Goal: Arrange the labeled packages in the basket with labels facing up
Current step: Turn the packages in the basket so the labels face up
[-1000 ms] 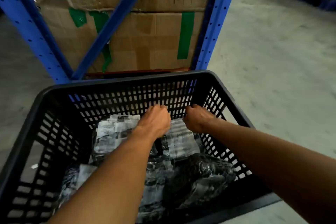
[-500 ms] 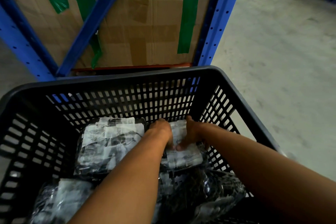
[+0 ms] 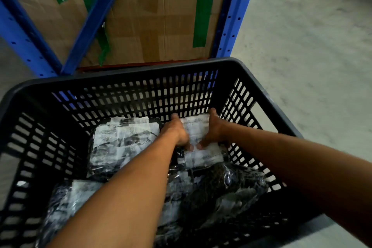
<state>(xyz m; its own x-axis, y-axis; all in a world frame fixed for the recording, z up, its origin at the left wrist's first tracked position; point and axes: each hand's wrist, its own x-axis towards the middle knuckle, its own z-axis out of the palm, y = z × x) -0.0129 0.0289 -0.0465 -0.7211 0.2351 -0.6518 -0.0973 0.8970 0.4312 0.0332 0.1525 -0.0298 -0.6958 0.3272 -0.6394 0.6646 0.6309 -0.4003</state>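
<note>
A black slotted plastic basket (image 3: 141, 74) fills the lower view. Inside lie several dark packages wrapped in clear plastic with white labels. One labeled package (image 3: 198, 143) sits in the far right corner, label up. My left hand (image 3: 177, 131) grips its left edge and my right hand (image 3: 214, 129) grips its right edge, thumbs pressing on the label. Another package (image 3: 122, 141) with a large white label lies beside it at the far left. A shiny dark package (image 3: 225, 193) lies nearer me on the right, and one more (image 3: 68, 199) at the near left, partly hidden by my forearm.
A blue steel rack (image 3: 233, 16) stands right behind the basket, holding cardboard boxes (image 3: 157, 20) with green tape. Grey concrete floor (image 3: 312, 56) spreads to the right of the basket.
Both hands went from closed fists near the basket's far wall down onto the far-right package and now hold its two sides. The view has tilted lower into the basket.
</note>
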